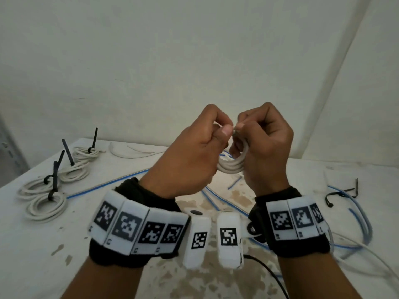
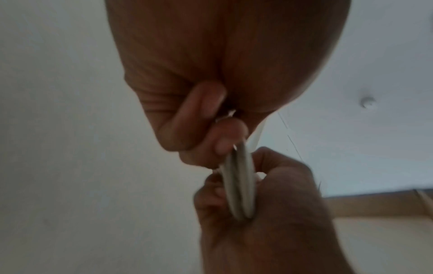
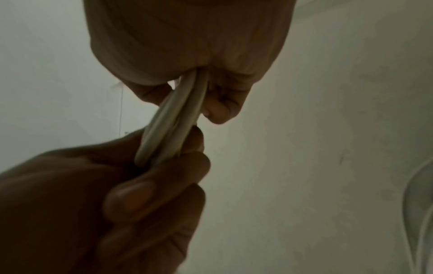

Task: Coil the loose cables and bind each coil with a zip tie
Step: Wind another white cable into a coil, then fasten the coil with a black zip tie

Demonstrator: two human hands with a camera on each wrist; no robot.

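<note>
Left hand (image 1: pixel 190 156), centre of the head view: raised above the table, fingers curled, thumb and forefinger pinched on the top of a white cable coil (image 1: pixel 232 165). Right hand (image 1: pixel 264 147), just right of it: fingers curled round the same coil, its loops running through the palm, fingertips meeting the left hand's at the top. Coil held upright between both hands, clear of the table; seen edge-on in both wrist views (image 2: pixel 239 185) (image 3: pixel 171 122), several strands side by side; whether a tie is on it cannot be told. White table (image 1: pixel 54 244), stained, filling the lower frame. At left, four white coils: one far (image 1: pixel 86 153), one below it (image 1: pixel 74 172), two nearest the lower left (image 1: pixel 35 187) (image 1: pixel 46 205), each bound with a black zip tie (image 1: pixel 69 154) whose tail sticks up. Loose white cable (image 1: pixel 129 151) at upper centre. Blue cables (image 1: pixel 108 184) running across the middle. At right, a greyish-blue cable loop (image 1: pixel 360 219) with black ties (image 1: pixel 343 192) beside it. Marker-tagged black wristbands (image 1: pixel 138 227) on both wrists, lower frame.
</note>
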